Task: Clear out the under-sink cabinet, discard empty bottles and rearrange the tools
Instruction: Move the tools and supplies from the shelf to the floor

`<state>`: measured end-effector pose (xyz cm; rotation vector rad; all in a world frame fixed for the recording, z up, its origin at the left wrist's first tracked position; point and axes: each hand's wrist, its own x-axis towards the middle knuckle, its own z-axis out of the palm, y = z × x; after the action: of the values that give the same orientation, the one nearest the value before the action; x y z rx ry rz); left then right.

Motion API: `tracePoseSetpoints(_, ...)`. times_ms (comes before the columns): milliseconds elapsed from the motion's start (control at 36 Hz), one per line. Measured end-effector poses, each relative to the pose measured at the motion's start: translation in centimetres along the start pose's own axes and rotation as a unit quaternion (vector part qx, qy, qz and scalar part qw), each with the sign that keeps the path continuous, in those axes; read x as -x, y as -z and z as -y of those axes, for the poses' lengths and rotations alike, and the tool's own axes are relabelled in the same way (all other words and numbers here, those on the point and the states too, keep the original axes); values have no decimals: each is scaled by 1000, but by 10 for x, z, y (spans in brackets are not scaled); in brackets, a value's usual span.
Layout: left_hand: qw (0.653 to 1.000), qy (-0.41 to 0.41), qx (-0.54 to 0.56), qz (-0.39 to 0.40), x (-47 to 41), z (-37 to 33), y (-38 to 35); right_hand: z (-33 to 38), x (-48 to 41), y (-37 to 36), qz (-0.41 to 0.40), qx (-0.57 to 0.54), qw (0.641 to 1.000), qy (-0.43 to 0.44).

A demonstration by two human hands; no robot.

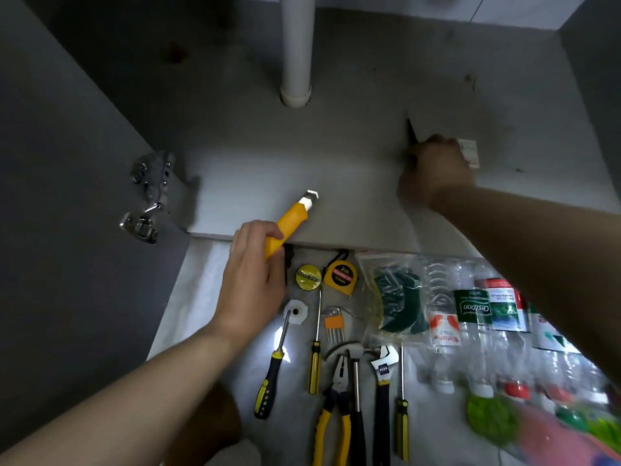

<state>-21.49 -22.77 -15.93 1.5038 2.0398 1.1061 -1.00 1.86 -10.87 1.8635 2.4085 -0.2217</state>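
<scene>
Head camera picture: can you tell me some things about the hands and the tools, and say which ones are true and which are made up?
1. The left hand holds a yellow utility knife. True.
2. The tape measure sits inside the cabinet. False: it lies on the floor in front of the cabinet.
3. The right hand reaches inside the cabinet and grips a dark pointed thing. True.
4. The white pipe lies among the tools. False: it stands upright at the back of the cabinet.
5. The plastic bottles stand upright. False: they lie on their sides on the floor.
</scene>
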Motion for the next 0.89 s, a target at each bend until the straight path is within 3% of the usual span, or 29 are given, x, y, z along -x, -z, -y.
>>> tracePoseSetpoints(83,999,38,27,20,35,16,8,1,27,-9,-50,-68,996,-2)
tracePoseSetpoints(250,992,88,-43,82,93,58,28,6,77,-8,-76,-186,980,-8)
tracePoseSetpoints(417,971,231,-58,2,92,83,34,-3,131,7,-14,-250,962,107)
tracePoseSetpoints(611,949,310,-13,-56,57,84,31,-33,189,0,67,-250,961,101)
tracePoseSetpoints(750,932,354,-69,20,45,80,26,-42,221,-11,117,-266,951,105)
tracePoseSetpoints(889,921,293,-221,131,58,76,24,-45,247,-27,223,-302,923,82)
